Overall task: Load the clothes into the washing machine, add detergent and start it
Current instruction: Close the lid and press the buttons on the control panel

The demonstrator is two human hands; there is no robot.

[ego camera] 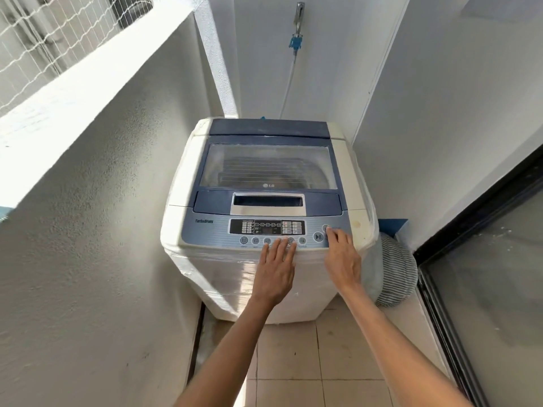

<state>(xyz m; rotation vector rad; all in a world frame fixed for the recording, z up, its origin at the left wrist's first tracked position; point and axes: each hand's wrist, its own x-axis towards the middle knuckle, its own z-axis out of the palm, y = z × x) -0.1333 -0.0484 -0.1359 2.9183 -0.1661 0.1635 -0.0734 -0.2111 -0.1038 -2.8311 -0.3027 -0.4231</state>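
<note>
White plaster walls (97,230); beige tiled floor (296,362); sunlit ledge (97,80)

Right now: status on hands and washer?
Left hand flat on control panel. Right hand index fingertip at power button. Lid closed. Nothing blocking.

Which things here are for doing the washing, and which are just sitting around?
For the washing:
washing machine, lid shut
control panel
left hand, fingers flat on the buttons
right hand, one finger on a round button at the panel's right end
tap and hose

Just sitting around:
striped bundle beside the machine
netting
glass door
</note>
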